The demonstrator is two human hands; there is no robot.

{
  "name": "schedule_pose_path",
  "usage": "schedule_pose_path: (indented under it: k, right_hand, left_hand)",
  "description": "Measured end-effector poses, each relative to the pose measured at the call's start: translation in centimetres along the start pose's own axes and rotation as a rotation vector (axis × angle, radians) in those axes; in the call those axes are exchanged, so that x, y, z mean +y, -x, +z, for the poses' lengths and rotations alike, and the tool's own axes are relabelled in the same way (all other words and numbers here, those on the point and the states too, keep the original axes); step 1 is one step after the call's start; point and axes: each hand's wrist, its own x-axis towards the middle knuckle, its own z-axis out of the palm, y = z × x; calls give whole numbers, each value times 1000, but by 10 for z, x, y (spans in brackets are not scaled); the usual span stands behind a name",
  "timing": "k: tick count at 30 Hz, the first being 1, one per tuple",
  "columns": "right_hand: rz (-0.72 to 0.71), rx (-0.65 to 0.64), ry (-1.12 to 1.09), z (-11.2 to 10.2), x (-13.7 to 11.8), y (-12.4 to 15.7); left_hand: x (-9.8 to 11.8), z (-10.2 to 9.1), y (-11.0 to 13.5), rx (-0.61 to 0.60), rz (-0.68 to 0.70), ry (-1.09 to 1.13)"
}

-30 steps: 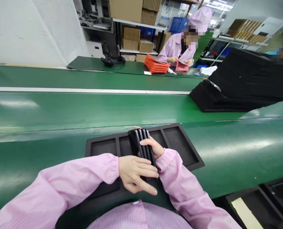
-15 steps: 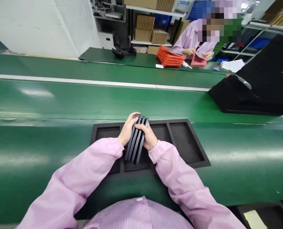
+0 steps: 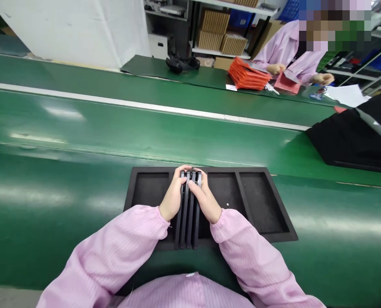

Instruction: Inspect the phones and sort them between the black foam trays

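Over the black tray [image 3: 259,205] | left fingers [image 3: 183,168], right fingers [image 3: 195,188]: part-curled, clasping four dark slabs [image 3: 187,220] between them

The head camera looks forward and down from above the worktop [image 3: 49,222].

Feed's bright on my end — light looks overhead, pale glare streaking the green counter [image 3: 81,182] at left and right. Recesses of the black tray [image 3: 261,201] go near-black. I get wide-angle stretch at the edges — far shelves [image 3: 218,51] soft, pixel blocks over part of the co-worker [image 3: 280,47].
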Motion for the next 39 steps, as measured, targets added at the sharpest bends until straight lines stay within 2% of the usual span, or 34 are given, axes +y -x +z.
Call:
schedule_pose_path:
  k: [5,8,10,14,17,20,23,26,35,39]
  right_hand:
    - [-19,210,14,2,10,-18]
    - [-78,246,-2,1,9,-22]
    - [-119,194,49,-1,7,-19]
    - [-180,-1,162,-8,2,-3]
    - [-95,-160,78,-16,2,6]
    - [-51,-253,-27,-23,5,10]
    - [-113,-302,-64,-27,7,11]
    - [-121,-335,-64,-28,6,12]
    - [-158,-330,-13,-24,3,15]
    - [-176,-329,23,-24,2,15]
  left_hand:
    - [6,1,-27,-122,-40,12]
    - [6,1,-30,-182,-28,62]
    - [4,-4,-23,-205,5,15]
    - [5,-22,-5,-236,35,-125]
    - [6,-39,-4,-347,-20,-92]
    - [6,-52,-11,-490,11,-86]
    - [8,-59,-14,-611,35,-81]
    - [12,-59,-12,-671,62,-83]
    - [15,-56,-6,-653,176,-96]
    - [14,-55,-6,-665,172,-91]
